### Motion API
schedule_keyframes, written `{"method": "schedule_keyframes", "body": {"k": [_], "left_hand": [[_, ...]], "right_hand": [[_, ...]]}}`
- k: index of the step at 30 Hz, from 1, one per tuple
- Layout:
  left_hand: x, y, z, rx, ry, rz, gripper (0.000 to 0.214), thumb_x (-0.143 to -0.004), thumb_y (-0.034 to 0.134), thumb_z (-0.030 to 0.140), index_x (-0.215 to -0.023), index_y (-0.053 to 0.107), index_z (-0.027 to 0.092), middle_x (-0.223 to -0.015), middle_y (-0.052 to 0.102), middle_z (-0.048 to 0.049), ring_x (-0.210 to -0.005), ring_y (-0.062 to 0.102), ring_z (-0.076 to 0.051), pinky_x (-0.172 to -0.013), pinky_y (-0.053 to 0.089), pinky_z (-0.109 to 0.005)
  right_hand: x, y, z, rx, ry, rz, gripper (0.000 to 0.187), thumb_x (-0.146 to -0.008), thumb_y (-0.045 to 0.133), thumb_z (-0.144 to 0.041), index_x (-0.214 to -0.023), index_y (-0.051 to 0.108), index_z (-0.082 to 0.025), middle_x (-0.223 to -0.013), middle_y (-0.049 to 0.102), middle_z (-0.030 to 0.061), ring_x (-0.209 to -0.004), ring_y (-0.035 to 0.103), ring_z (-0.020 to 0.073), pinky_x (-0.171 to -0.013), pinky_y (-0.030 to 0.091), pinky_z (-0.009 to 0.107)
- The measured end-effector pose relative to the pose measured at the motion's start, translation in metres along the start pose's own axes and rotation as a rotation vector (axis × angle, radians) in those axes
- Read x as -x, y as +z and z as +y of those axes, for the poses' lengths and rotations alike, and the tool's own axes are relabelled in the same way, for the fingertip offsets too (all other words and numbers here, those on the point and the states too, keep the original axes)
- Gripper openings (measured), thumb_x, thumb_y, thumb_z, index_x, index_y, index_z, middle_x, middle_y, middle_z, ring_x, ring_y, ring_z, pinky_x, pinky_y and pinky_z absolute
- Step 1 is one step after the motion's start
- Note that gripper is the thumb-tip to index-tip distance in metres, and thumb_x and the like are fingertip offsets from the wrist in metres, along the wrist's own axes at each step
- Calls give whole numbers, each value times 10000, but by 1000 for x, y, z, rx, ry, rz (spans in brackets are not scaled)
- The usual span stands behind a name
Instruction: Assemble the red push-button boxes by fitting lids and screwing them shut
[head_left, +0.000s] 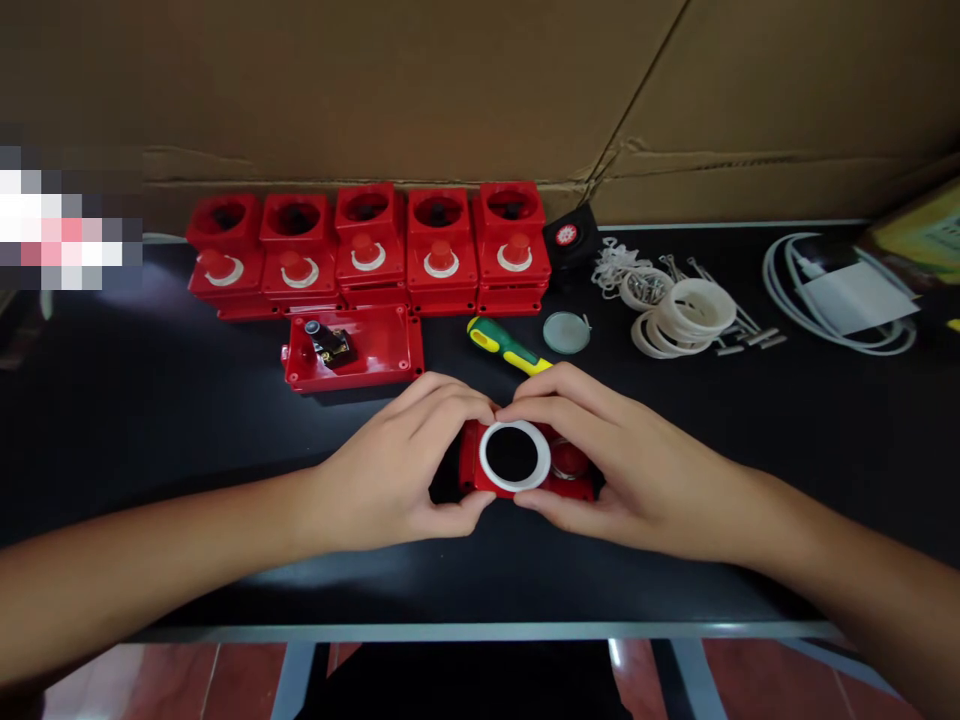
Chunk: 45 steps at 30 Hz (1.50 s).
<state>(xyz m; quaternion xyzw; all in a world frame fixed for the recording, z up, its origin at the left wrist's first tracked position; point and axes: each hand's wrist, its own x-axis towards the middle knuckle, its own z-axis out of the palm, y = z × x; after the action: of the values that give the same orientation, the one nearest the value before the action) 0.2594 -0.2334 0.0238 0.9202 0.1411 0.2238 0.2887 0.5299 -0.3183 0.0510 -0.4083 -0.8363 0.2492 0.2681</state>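
Observation:
Close to the front of the table, both my hands grip a white ring (544, 457) seated on a red plastic housing (469, 458). Inside the ring the opening looks black. My left hand (401, 465) pinches the ring's left side, fingertips at the far rim and thumb at the near rim. My right hand (637, 465) does the same on the right, partly covering a red knob (570, 459) on the housing. Just beyond my hands lie a green and yellow screwdriver (501, 343) and a clear round disc (566, 332). An open red box half (375, 350) with a small dark part (330, 345) inside is at the left.
Several red housings (442, 250) stand in a row against the cardboard (420, 90). A black tape measure (571, 235) is beside them. To the right are stacked white rings (697, 308), a bowl of screws (646, 287), metal T-shaped pieces (750, 338) and a coiled white cable (780, 290).

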Motion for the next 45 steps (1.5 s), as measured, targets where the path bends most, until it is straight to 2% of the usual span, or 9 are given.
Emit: {"method": "schedule_keyframes", "body": {"k": [11,15,20,24,29,33,38,42,45], "left_hand": [[2,1,-3,9,-8,0,467,-1035,857,333,-1387,576,210,-1348,756,-133,-1289,709,-315,-1124,650,-484],[4,1,-3,16,-10,10,472,-1038,852,321,-1400,572,203,-1357,766,-139,-1270,726,-309,-1103,657,-471],[4,2,-2,14,-22,7,468,-1043,858,337,-1394,581,199,-1363,769,-146,-1247,736,-308,-1080,664,-471],[3,1,-1,4,-11,5,450,-1055,851,330,-1386,582,188,-1365,770,-148,-1266,722,-309,-1104,658,-482],[2,0,-2,2,-19,1,469,-1059,854,343,-1402,567,201,-1379,766,-148,-1280,722,-317,-1110,660,-499],[2,1,-2,11,-24,2,461,-1061,851,330,-1403,565,208,-1380,771,-148,-1276,731,-317,-1105,662,-499],[3,2,-3,21,-8,20,474,-1055,853,303,-1412,558,206,-1386,772,-158,-1273,737,-320,-1092,667,-497],[2,1,-2,24,-32,13,468,-1062,849,314,-1416,560,216,-1385,773,-152,-1273,738,-324,-1096,664,-509],[1,1,-1,29,-45,1,447,-1066,843,317,-1408,573,216,-1378,779,-149,-1272,742,-326,-1096,660,-506]], "right_hand": [[-1,1,-2,30,-11,-4,385,-996,747,-185,-1375,680,-170,-1313,711,143,-1173,741,240,-958,672,342],[1,3,-2,123,17,47,318,-1074,798,-320,-1327,670,-175,-1259,749,131,-1129,781,240,-946,680,351],[3,4,-4,328,15,122,394,-1098,783,-541,-1236,672,-190,-1172,784,133,-1011,816,267,-823,683,381],[2,3,-8,320,-14,112,363,-1062,673,-379,-1333,667,-138,-1257,776,190,-1060,816,291,-856,706,408],[0,4,-7,329,-23,109,325,-972,651,-254,-1283,673,-160,-1226,791,171,-1091,816,299,-885,709,409],[2,5,-5,381,12,143,267,-1034,726,-359,-1210,663,-169,-1170,795,146,-1013,827,275,-770,681,366],[4,2,-4,457,27,143,405,-1083,760,-590,-1171,634,-216,-1113,806,117,-887,824,254,-650,620,347],[1,3,-7,363,2,123,362,-1033,678,-347,-1347,626,-176,-1272,787,177,-1040,832,292,-803,695,395],[0,7,-8,366,8,124,308,-1011,673,-294,-1290,637,-169,-1221,785,163,-1055,837,295,-800,696,385]]}}
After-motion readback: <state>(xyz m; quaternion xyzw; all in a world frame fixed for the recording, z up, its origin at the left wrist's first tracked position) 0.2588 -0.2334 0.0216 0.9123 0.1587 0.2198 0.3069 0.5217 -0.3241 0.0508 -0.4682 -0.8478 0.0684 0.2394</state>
